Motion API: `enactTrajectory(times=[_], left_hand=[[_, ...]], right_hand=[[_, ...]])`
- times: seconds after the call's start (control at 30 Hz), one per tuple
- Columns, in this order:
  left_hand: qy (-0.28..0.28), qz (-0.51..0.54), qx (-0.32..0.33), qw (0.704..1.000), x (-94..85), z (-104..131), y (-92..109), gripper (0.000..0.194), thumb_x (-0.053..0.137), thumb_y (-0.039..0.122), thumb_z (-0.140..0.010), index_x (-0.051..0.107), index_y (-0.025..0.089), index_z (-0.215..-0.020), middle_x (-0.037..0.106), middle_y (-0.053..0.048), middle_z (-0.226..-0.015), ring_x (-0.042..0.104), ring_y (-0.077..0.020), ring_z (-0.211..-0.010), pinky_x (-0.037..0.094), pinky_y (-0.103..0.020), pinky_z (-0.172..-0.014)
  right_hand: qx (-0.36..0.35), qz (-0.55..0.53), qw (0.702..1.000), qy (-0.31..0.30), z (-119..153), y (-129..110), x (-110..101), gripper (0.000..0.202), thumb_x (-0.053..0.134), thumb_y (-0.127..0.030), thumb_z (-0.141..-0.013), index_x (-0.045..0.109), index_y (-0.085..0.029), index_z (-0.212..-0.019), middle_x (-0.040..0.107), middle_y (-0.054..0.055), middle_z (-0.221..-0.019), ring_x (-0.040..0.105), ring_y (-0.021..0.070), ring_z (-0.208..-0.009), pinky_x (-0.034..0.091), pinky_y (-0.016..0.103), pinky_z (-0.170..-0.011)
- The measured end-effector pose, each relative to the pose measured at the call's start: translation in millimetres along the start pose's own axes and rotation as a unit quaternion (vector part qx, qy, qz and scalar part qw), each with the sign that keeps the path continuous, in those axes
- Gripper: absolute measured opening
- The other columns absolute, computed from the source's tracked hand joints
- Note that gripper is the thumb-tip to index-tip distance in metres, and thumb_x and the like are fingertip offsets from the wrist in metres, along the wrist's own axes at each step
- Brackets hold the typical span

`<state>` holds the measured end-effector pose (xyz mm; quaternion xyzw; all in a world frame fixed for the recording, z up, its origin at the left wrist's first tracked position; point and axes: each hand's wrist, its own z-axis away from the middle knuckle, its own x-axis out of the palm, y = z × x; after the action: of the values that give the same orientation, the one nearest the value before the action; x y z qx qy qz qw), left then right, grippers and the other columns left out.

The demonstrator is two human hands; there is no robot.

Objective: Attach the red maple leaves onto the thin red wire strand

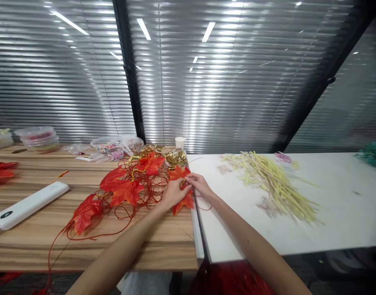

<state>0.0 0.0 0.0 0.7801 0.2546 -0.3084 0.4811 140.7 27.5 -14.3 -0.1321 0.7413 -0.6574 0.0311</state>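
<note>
A tangle of red-orange artificial maple leaves on thin red wire vines (123, 188) lies on the wooden table (92, 241). My left hand (173, 193) presses on a leaf at the right end of the tangle, near the table's edge. My right hand (198, 182) pinches the same cluster of red leaves (179, 174) from the right, fingertips close to the left hand. A loose red wire loops down past my right wrist onto the white table (329, 196).
A heap of pale yellow stems (277, 182) lies on the white table. A white flat device (28, 205) rests at the left. Plastic containers (40, 139), bags of beads (117, 149), gold ribbon (174, 157) and a paper cup (180, 142) stand at the back, before blinds.
</note>
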Motion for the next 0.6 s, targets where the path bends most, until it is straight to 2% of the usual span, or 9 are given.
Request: enactTrajectory(times=[0.2,0.43,0.6], left_hand=[[0.009,-0.018,0.003,1.000,-1.9,4.3,0.4,0.026,0.045,0.034,-0.079,0.062,0.015,-0.085,0.064,-0.005,-0.069,0.056,-0.0150,-0.062,0.036,-0.024,-0.058],[0.014,-0.015,-0.010,1.000,-4.7,8.7,2.9,0.023,0.048,0.031,-0.077,0.063,0.015,-0.084,0.065,-0.006,-0.074,0.057,-0.0156,-0.065,0.035,-0.024,-0.058],[0.018,-0.009,-0.031,0.999,-6.3,9.0,3.4,0.021,0.052,0.031,-0.073,0.064,0.016,-0.083,0.065,-0.005,-0.071,0.056,-0.0153,-0.064,0.036,-0.023,-0.059]], right_hand=[[0.002,0.018,1.000,-0.008,6.1,-4.6,6.2,0.027,0.065,-0.039,-0.064,0.054,-0.015,-0.072,0.057,-0.002,-0.058,0.048,0.0086,-0.048,0.037,0.021,-0.050],[-0.007,0.067,0.998,0.002,7.5,4.5,8.3,0.027,0.060,-0.043,-0.069,0.052,-0.018,-0.074,0.053,-0.003,-0.054,0.047,0.0105,-0.048,0.035,0.021,-0.045],[0.004,0.038,0.999,-0.002,7.6,0.7,9.4,0.029,0.058,-0.045,-0.070,0.049,-0.018,-0.076,0.057,-0.001,-0.060,0.052,0.0124,-0.053,0.039,0.023,-0.050]])
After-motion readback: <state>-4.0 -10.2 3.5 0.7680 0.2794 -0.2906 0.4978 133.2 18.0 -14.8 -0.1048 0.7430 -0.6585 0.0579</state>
